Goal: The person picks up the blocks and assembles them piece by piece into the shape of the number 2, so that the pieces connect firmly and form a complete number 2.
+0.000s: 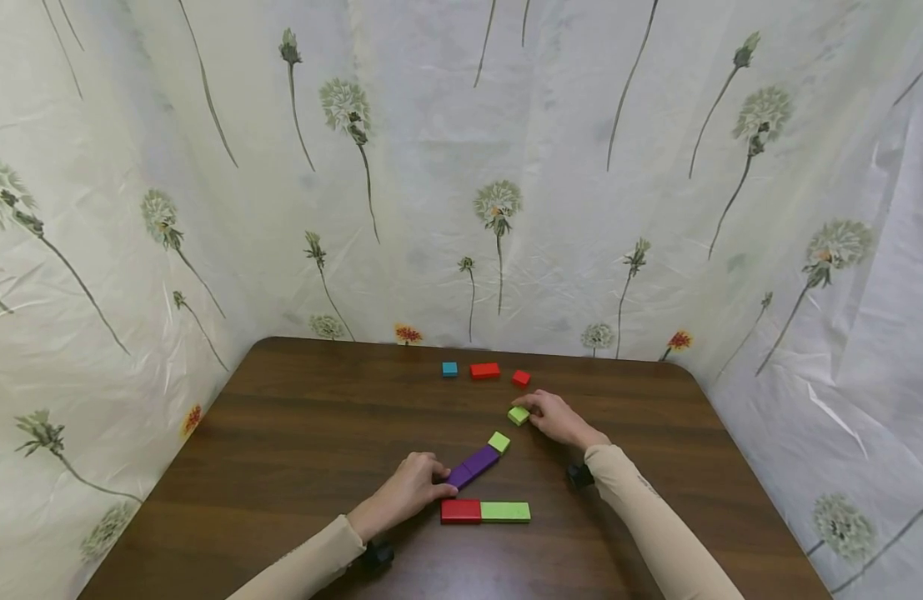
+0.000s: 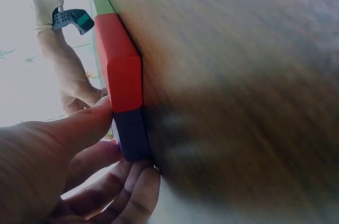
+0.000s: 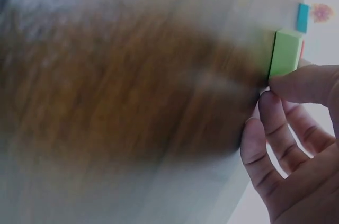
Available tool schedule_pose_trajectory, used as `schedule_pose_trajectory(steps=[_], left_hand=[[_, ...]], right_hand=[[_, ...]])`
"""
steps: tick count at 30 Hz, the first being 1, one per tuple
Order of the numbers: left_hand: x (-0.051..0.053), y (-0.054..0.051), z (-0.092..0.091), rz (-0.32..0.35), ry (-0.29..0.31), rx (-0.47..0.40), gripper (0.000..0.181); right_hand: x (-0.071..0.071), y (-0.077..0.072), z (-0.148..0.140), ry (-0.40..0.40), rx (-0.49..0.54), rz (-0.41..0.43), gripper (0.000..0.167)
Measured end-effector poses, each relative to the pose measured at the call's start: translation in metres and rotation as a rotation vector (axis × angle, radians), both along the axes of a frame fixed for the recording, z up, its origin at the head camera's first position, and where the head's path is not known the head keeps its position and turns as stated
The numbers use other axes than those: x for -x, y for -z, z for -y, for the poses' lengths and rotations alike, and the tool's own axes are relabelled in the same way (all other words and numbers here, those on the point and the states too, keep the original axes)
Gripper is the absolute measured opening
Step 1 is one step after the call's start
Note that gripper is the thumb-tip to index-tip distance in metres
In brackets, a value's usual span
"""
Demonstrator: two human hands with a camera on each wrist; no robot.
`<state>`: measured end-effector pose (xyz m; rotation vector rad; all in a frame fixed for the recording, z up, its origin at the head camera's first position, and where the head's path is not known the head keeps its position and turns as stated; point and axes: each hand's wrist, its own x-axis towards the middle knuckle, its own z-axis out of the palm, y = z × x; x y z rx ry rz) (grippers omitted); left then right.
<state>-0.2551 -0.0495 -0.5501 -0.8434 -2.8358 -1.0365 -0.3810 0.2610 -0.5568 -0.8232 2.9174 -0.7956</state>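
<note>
My left hand (image 1: pixel 410 487) has its thumb and fingers at the near end of a slanting row of purple blocks (image 1: pixel 473 467), pinching that end. A small light green block (image 1: pixel 499 442) sits at the row's far end. Just in front lies a straight row: a red block (image 1: pixel 461 512) touching a longer light green block (image 1: pixel 506 512). In the left wrist view the purple block (image 2: pixel 132 135) shows between thumb and fingertips, beyond the red block (image 2: pixel 124 75). Farther back, my right hand (image 1: pixel 557 418) pinches another small light green block (image 1: pixel 518 415), its thumb against the block (image 3: pixel 284 54) in the right wrist view.
Near the back edge of the brown wooden table (image 1: pixel 318 417) lie a small blue block (image 1: pixel 449 369), a longer red block (image 1: pixel 484 371) and a small red block (image 1: pixel 521 378). A flower-printed curtain (image 1: pixel 423 167) encloses the back and sides.
</note>
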Motion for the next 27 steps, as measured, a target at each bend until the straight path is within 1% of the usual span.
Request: schedule_pose_trajectory(steps=[8,17,27], left_hand=[[0.000,0.000,0.000,0.001,-0.010,0.013,0.031],[0.000,0.000,0.000,0.004,-0.013,0.018,0.032],[0.001,0.000,0.000,0.009,-0.013,0.026,0.033]], right_hand=[[-0.002,0.000,0.007,-0.025,-0.010,0.030,0.044],[-0.005,0.001,0.013,-0.054,-0.018,0.003,0.046],[-0.008,-0.002,0.020,-0.066,-0.035,0.022,0.046]])
